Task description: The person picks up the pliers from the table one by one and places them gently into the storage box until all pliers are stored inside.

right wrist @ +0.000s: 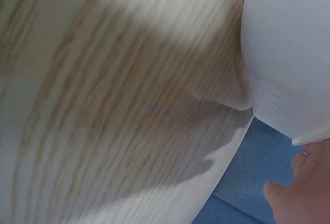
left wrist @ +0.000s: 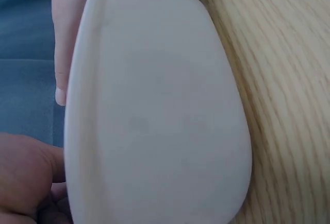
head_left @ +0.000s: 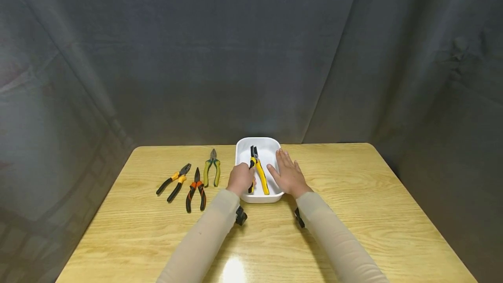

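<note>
Pliers with yellow and black handles [head_left: 261,177] lie in a white tray [head_left: 238,152], jaws toward the back. My left hand [head_left: 240,179] reaches over the tray's left side and grips the pliers' left handle. In the left wrist view the tray's outer wall [left wrist: 165,110] covers much of the picture, and the left hand [left wrist: 23,175] shows only partly past the rim. My right hand [head_left: 290,175] lies with straight fingers over the tray's right rim, holding nothing. The right wrist view shows a part of that hand [right wrist: 304,195] beyond the tray wall [right wrist: 289,54].
Left of the tray lie three more pliers: one with green handles [head_left: 217,174], one with orange and black handles [head_left: 190,195], and one with yellow and black handles [head_left: 176,191]. The wooden table [head_left: 353,213] ends at a grey curtain [head_left: 220,64].
</note>
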`<state>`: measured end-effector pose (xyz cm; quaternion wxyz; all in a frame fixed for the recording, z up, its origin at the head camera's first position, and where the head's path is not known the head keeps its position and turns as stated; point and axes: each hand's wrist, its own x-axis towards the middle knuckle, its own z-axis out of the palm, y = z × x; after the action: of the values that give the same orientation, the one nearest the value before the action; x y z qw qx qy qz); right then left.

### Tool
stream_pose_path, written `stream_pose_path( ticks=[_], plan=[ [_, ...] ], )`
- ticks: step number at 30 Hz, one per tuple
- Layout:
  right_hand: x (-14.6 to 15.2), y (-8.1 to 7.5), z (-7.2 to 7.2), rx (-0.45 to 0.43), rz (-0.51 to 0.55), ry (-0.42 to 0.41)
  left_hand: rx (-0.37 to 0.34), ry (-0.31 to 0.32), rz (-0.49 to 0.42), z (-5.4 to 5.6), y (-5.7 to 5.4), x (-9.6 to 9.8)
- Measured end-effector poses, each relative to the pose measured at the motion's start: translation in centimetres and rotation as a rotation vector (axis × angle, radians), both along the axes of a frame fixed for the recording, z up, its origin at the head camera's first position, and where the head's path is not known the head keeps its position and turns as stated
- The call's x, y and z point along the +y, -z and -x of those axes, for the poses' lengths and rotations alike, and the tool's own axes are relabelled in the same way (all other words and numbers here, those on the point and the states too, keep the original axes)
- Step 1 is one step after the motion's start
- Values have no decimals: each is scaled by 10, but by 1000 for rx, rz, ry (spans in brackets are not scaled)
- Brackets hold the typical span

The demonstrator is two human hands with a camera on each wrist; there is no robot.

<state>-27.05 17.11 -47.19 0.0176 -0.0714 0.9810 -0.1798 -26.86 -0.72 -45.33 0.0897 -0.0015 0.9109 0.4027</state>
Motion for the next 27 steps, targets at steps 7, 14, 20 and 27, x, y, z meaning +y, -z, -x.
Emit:
stream_pose_path(
  ticks=[7, 14, 20, 27],
  plan=[
    [-1, -1, -1, -2, 0, 0, 67, 19, 134, -5, -3, 2],
    [-2, 0, -1, -10, 9, 5, 148, 48, 251, -9, -3, 6],
    [0, 1, -1, -9, 9, -1, 204, 46, 321, -11, -1, 9],
    [1, 0, -1, 2, 10, -15, 286, 99, 474, -12, 4, 13]
  ],
)
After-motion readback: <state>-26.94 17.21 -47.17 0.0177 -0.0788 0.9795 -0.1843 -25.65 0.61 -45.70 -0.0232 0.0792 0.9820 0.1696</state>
